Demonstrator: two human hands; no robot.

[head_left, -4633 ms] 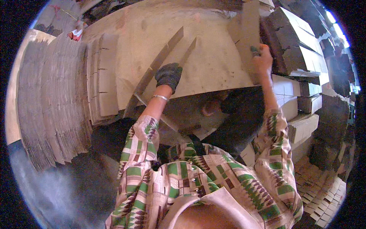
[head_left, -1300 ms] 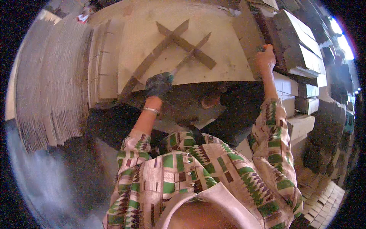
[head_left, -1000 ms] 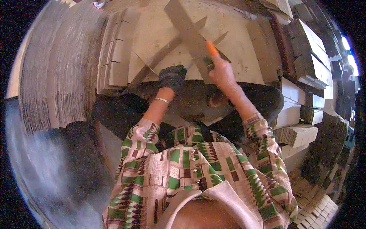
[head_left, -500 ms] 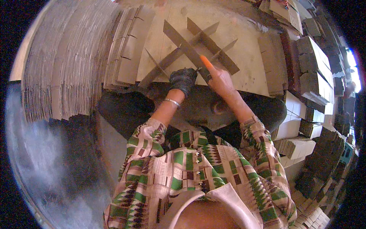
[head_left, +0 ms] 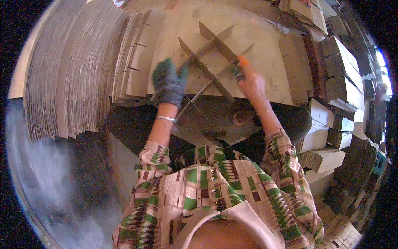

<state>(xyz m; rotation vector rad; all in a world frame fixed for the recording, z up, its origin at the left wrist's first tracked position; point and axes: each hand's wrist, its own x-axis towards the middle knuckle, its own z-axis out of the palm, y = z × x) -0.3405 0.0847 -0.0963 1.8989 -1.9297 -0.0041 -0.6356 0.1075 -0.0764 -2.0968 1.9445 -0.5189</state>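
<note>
Crossing one another on edge, the thin cardboard strips point(head_left: 203, 68) form a loose lattice at the upper centre of the frame, on the pale surface point(head_left: 269, 85), with their lower ends reaching past its near edge. They look light and fairly stiff along their length, but probably bend or crease if pressed sideways, and the crossings may slip apart. A pinch on the upright edges close to a crossing, thumb and finger on opposite faces, should suit them best.

The gloved left hand point(head_left: 169, 81) is left of the lattice, fingers toward the top of the frame, thumb apart; blur leaves it unclear whether its grip holds a strip. The right hand point(head_left: 252, 83), its forearm slanting up and leftward, has an orange-covered fingertip by the lattice's right side; whether that grip is closed on cardboard cannot be told.
</note>
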